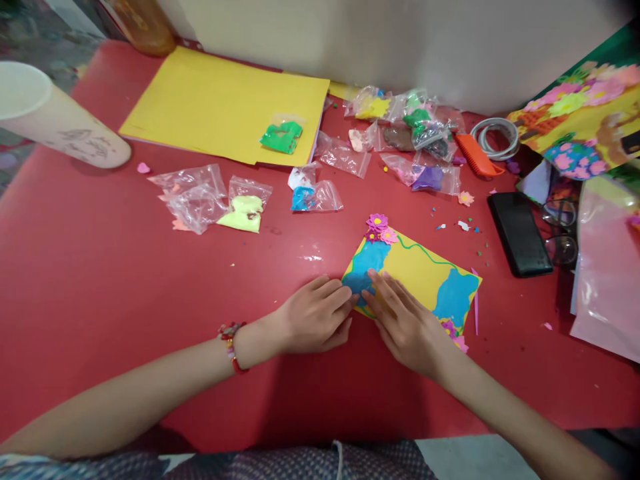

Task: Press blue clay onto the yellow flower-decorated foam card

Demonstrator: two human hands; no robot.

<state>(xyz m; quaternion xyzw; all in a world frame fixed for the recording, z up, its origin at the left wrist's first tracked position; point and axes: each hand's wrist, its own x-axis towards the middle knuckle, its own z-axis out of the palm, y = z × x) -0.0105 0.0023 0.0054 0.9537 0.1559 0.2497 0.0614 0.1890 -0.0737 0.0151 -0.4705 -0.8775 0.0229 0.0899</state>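
Observation:
A yellow card (417,270) with blue patches, a thin green wavy line and pink and purple clay flowers (379,223) lies tilted on the red table. My left hand (317,315) is at the card's left edge, fingers curled together, fingertips by the left blue patch (367,263); anything between them is hidden. My right hand (407,323) rests over the card's lower left part, its fingers stretched out and fingertips on the same blue patch. A second blue patch (456,295) shows right of my right hand. A pink stick (476,310) lies by the card's right edge.
Clay bags (245,204) are scattered behind the card. A large yellow sheet (225,100) lies at the back left, near a white cup (65,117). On the right are a black phone (520,233), glasses (561,230), an orange object (477,157) and a coiled cable (496,138).

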